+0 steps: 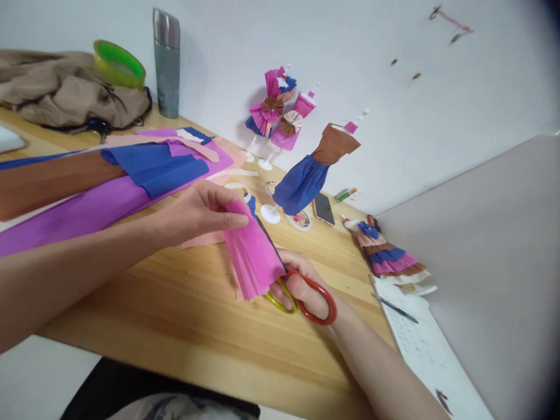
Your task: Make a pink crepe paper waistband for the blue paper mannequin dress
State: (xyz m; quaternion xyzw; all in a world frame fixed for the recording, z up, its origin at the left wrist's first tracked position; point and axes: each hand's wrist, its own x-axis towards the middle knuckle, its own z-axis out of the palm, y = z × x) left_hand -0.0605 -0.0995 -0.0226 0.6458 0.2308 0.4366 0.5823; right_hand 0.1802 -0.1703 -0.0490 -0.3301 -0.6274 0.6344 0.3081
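My left hand (205,213) pinches the top of a pleated magenta paper piece (254,256), held up above the wooden table. A peach layer shows behind its lower left edge. In my right hand (301,286) are scissors (317,300) with one red and one yellow handle loop. Their dark blades run up along the right edge of the magenta piece and are partly hidden by it. Beyond my hands stands a small dress form (335,146) with a brown top and a blue gathered skirt, on a round white base.
Coloured paper sheets (87,204) cover the table's left side, near a brown cloth (65,87), green tape roll (119,64) and bottle (167,70). More dressed forms (273,111) stand at the back. A phone (324,209), layered paper dress (389,254) and written sheet (420,338) lie rightward.
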